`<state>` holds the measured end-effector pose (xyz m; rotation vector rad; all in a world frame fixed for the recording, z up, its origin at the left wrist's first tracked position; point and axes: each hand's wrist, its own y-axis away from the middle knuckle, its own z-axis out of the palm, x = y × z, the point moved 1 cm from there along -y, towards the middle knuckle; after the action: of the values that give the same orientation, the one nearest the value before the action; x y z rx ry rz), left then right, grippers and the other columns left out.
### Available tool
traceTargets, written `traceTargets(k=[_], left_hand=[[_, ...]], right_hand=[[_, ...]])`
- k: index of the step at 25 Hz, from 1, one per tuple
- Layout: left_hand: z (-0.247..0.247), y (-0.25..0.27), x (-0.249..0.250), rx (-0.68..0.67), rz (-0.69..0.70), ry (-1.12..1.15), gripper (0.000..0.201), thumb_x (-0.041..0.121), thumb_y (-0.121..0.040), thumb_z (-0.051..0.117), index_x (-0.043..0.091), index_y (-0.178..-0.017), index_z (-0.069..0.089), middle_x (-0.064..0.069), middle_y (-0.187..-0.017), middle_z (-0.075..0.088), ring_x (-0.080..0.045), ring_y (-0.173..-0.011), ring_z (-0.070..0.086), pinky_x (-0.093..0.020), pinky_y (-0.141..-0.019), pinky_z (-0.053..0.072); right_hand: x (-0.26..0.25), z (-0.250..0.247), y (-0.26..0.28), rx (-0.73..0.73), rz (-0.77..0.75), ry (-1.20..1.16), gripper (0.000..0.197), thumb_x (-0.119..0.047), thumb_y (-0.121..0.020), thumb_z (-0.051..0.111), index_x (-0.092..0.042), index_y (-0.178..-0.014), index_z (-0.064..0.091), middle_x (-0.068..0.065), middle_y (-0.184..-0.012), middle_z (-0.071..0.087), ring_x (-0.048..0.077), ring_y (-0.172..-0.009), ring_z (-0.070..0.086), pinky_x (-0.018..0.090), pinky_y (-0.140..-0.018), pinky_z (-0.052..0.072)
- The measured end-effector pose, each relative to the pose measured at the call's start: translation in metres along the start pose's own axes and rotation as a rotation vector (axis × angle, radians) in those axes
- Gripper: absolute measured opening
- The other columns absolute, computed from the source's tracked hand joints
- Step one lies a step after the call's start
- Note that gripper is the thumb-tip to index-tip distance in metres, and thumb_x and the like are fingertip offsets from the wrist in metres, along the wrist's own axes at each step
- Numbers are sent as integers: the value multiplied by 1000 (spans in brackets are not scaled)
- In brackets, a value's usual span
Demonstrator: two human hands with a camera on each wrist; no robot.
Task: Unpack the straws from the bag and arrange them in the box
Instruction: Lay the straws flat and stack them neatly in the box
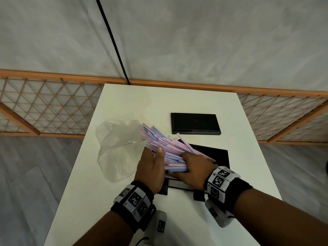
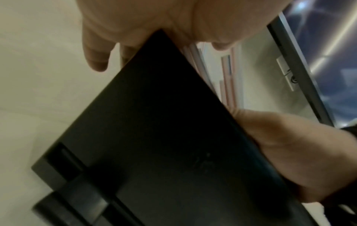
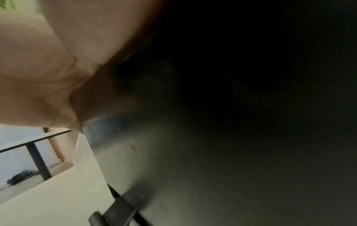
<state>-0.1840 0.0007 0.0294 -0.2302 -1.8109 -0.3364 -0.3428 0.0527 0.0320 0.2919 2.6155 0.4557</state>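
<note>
A thick bundle of pink, white and blue striped straws [image 1: 165, 148] lies slanted over the black box [image 1: 219, 155] on the white table [image 1: 142, 103]. My left hand [image 1: 152, 167] grips the bundle from the left, thumb laid on top. My right hand [image 1: 195, 166] grips its lower right end over the box. The clear plastic bag [image 1: 117, 150] lies empty and crumpled to the left. In the left wrist view the box's dark wall [image 2: 164, 137] fills the frame, with straws [image 2: 228, 82] behind it. The right wrist view is mostly dark, showing only the palm [image 3: 38, 76].
The flat black box lid [image 1: 195, 123] lies farther back on the table. A black cable [image 1: 113, 41] runs up from the table's far edge. A wooden lattice screen [image 1: 44, 107] stands behind the table. Bare table surface lies at the front and right.
</note>
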Motion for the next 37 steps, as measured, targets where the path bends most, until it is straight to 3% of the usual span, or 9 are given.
traceTargets(k=[2,5,7,12,18,24,28,33,37], left_hand=[[-3,-1,5,7,-19,-10,38,60,-97,25,36,-106,53,17,-106,60,11,-97,57,0,-79,37],[-6,-2,7,35,-57,-43,53,57,-94,25,17,-115,53,4,-108,62,-8,-95,57,-1,-68,37],[-7,-1,5,58,-88,2,46,53,-98,29,19,-119,51,10,-104,62,-6,-93,59,-1,-66,39],[-4,-2,-7,-2,-153,88,48,62,-90,40,26,-121,48,12,-109,64,1,-98,61,-16,-79,45],[0,-1,-1,-43,-121,-55,28,47,-100,36,27,-115,49,16,-103,59,5,-92,56,-4,-73,39],[-1,-2,-9,-14,-20,-95,58,70,-91,26,29,-123,51,11,-116,63,-2,-105,59,-21,-90,45],[4,-7,-17,-1,44,-310,70,81,-87,17,31,-122,51,9,-114,63,-13,-106,62,-42,-93,52],[2,-11,-7,6,-103,-273,63,77,-81,30,24,-108,48,5,-105,60,-14,-94,59,-31,-82,46],[2,-8,-3,-25,-157,-176,48,61,-93,37,22,-118,47,8,-108,57,-9,-94,54,-22,-83,38]], right_hand=[[-6,-4,-3,88,-32,51,74,-86,-64,42,-34,-115,57,-9,-109,67,17,-102,65,35,-88,53],[-10,-15,-3,111,-18,135,83,-89,-61,44,-34,-123,51,-7,-115,62,19,-105,60,39,-92,51],[-5,-23,7,68,-13,163,84,-83,-64,51,-27,-127,48,-3,-118,57,21,-109,56,38,-94,48],[23,-32,50,111,-8,72,71,-77,-64,48,-27,-115,56,-9,-104,54,14,-98,55,27,-83,45],[27,2,38,-7,-2,171,99,-98,-63,26,-36,-139,41,-7,-136,49,22,-124,48,41,-106,40],[22,5,36,-55,59,141,112,-102,-56,11,-36,-145,30,-6,-141,48,19,-129,47,39,-108,39],[14,0,24,-50,43,193,112,-104,-50,18,-34,-134,43,-7,-130,57,16,-118,55,36,-101,45],[10,-8,19,-126,34,80,91,-95,-54,51,-36,-124,52,-14,-117,59,9,-110,58,28,-94,48],[8,-9,14,-124,63,245,91,-96,-48,52,-36,-118,55,-9,-118,59,17,-114,57,38,-100,46]])
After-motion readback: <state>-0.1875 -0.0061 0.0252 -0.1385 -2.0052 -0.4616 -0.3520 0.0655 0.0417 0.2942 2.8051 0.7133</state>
